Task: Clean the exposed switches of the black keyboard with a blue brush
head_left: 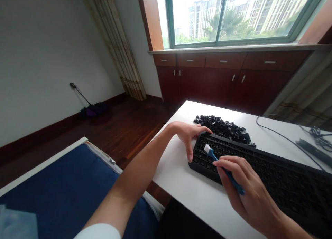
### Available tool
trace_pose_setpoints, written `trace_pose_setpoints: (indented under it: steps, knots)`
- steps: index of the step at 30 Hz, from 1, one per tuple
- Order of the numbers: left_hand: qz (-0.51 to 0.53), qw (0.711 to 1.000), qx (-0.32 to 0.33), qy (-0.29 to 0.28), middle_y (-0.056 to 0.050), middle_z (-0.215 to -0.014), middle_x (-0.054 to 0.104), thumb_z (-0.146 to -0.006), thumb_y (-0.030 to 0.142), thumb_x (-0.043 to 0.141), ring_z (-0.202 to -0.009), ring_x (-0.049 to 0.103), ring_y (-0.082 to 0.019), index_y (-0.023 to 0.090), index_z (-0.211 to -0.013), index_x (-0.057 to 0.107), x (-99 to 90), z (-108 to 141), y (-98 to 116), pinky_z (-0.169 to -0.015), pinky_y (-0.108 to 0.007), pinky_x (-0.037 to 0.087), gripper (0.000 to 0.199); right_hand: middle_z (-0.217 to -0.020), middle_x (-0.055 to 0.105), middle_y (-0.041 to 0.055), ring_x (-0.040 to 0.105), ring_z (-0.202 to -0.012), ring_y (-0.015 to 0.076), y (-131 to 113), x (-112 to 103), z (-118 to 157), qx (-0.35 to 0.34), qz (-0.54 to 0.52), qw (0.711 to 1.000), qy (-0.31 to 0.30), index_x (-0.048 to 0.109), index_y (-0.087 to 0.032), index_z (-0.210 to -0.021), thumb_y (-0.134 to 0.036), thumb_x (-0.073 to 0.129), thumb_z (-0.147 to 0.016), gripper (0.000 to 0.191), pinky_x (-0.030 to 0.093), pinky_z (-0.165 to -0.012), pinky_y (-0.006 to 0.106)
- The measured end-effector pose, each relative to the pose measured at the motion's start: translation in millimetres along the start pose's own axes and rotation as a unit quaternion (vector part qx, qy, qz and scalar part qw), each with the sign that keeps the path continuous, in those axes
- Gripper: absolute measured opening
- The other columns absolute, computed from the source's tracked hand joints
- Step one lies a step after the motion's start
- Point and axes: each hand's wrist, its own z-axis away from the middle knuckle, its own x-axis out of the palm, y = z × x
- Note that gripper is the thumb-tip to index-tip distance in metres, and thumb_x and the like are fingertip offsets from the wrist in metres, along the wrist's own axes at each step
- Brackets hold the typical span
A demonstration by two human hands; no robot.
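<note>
Right grip (245, 183) pinches a blue brush (238, 186) — left grip (188, 137) spread on the keyboard (233, 152), keycaps (220, 127) heaped behind.

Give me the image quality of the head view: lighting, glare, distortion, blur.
In the head view, the window is the brightest area, its sky nearly blown out, while the wooden floor falls dim; wide-angle distortion leans the curtain and enlarges the right hand holding the blue brush; the black keyboard looks fairly sharp, but its keys lose detail in shadow.
</note>
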Motion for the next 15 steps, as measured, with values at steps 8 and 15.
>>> trace_pose_setpoints:
  steps: [8, 15]
  knots:
    - [-0.008, 1.000, 0.002, 0.008, -0.007, -0.124, 0.048, -0.028, 0.061, 0.089, -0.105, 0.054, -0.029, 0.029, -0.148, 0.025, 0.7, 0.9, -0.4, -0.097, -0.043, 0.044, 0.140, -0.103, 0.062, 0.0096, 0.058, -0.094, 0.0210, 2.8, -0.5, 0.2, 0.008, 0.001, 1.000, 0.020, 0.055, -0.019, -0.115, -0.009, 0.054, -0.090, 0.027, 0.047, -0.083, 0.038]
    - [-0.008, 1.000, 0.004, 0.014, -0.007, -0.124, 0.048, -0.026, 0.059, 0.090, -0.111, 0.051, -0.032, 0.030, -0.147, 0.026, 1.6, 0.1, -2.0, -0.099, -0.045, 0.042, 0.140, -0.102, 0.066, 0.0080, 0.062, -0.090, 0.0211, 1.2, 6.5, -3.3, 0.012, 0.001, 1.000, -0.008, 0.059, -0.021, -0.112, -0.012, 0.055, -0.091, 0.024, 0.050, -0.081, 0.038]
